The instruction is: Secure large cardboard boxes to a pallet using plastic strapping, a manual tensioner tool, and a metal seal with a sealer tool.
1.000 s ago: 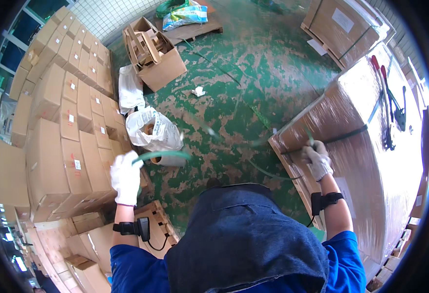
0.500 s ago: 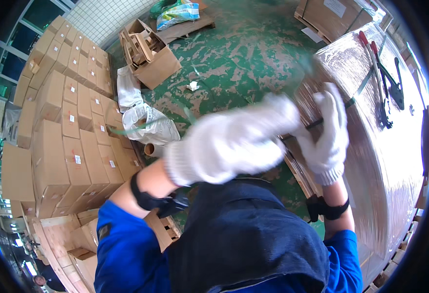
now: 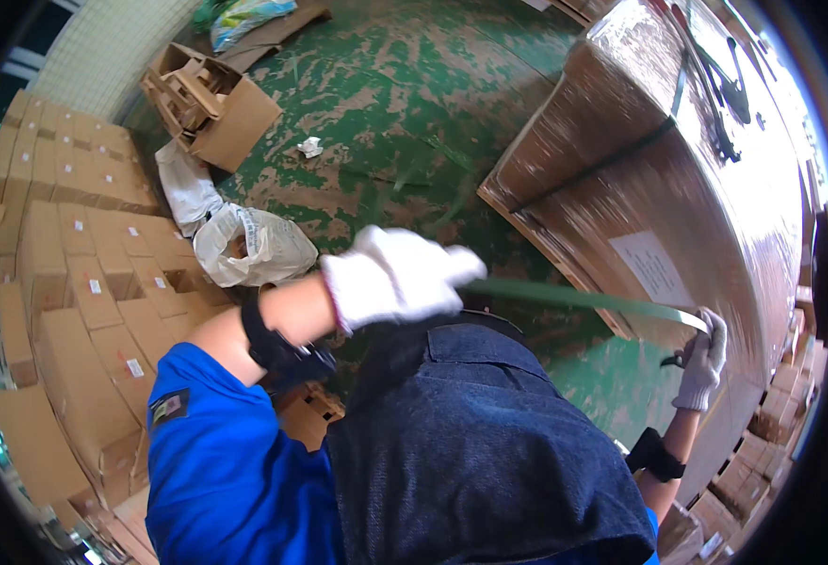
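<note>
Big wrapped carton stack right of both hands. Green strap stretched taut between hands. Left hand fisted on strap end; right hand pinching strap at carton edge. Best kept flat, untwisted, tension even.

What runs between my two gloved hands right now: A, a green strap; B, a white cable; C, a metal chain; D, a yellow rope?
A: a flat green strap stretches from the left hand to the right hand beside the wrapped cardboard stack.
</note>
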Demonstrator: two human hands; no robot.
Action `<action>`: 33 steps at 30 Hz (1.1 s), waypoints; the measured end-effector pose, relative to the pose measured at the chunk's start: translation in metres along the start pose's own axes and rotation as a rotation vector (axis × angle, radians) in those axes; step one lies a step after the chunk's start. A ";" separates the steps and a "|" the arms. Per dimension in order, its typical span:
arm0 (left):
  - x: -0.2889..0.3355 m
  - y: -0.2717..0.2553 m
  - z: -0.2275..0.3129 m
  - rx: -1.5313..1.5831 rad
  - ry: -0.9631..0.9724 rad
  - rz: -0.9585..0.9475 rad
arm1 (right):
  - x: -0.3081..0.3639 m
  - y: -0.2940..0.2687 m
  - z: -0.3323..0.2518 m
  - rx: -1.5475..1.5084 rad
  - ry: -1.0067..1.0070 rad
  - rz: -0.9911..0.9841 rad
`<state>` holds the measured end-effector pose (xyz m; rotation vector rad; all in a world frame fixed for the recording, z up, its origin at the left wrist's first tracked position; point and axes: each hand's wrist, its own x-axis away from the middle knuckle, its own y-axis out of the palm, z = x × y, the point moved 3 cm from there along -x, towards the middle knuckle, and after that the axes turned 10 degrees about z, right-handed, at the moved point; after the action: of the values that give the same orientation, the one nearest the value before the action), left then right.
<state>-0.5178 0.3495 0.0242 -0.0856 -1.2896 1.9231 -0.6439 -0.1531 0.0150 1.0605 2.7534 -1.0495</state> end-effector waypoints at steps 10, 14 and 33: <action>0.016 -0.072 -0.223 0.034 -0.258 0.999 | 0.179 -0.211 0.175 0.826 0.932 -0.009; -0.033 -0.038 -0.187 0.798 -0.087 0.420 | 0.218 -0.169 0.132 0.877 1.103 -0.471; -0.111 -0.077 -0.037 -0.618 -0.031 0.331 | 0.207 -0.115 0.261 1.294 0.687 -0.837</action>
<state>-0.3815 0.3178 0.0291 -0.6156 -1.9470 1.7157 -0.9289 -0.2477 -0.1689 0.0211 2.8018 -3.3729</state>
